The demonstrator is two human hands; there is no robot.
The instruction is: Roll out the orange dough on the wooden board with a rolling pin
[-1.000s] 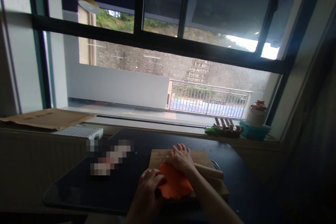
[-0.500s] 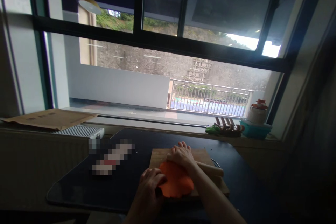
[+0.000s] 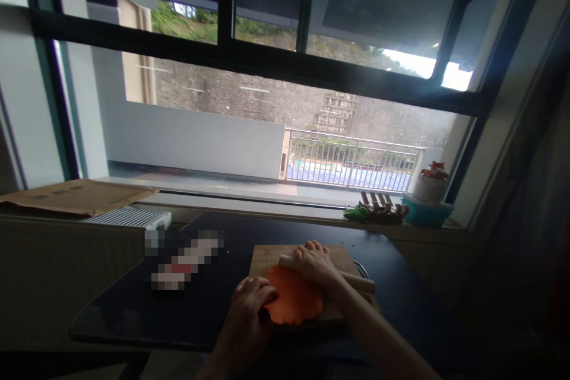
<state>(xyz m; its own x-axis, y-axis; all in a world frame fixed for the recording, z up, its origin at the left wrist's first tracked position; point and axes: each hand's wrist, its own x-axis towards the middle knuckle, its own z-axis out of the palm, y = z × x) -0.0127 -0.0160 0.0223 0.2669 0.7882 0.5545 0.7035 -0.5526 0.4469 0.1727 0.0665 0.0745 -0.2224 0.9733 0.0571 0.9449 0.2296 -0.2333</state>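
A round, flattened sheet of orange dough with an uneven rim lies over the left part of a wooden board. My left hand is at the sheet's left edge, its fingers closed and bent on the rim; the thumb is partly hidden. Across the dough's far side lies a wooden rolling pin, slanting down to the right. My right hand rests over the pin, palm down with fingers curled over its far side. The right forearm hides part of the pin and board.
The board stands on a dark table with rounded corners. A blurred-out patch covers something to the left. On the sill are a brown paper packet, a brown rack-like item and a teal box.
The rolling pin's left end now shows beside my right hand, where the hand covered it before. My left hand stays at the dough's edge. The whole view has shifted slightly.
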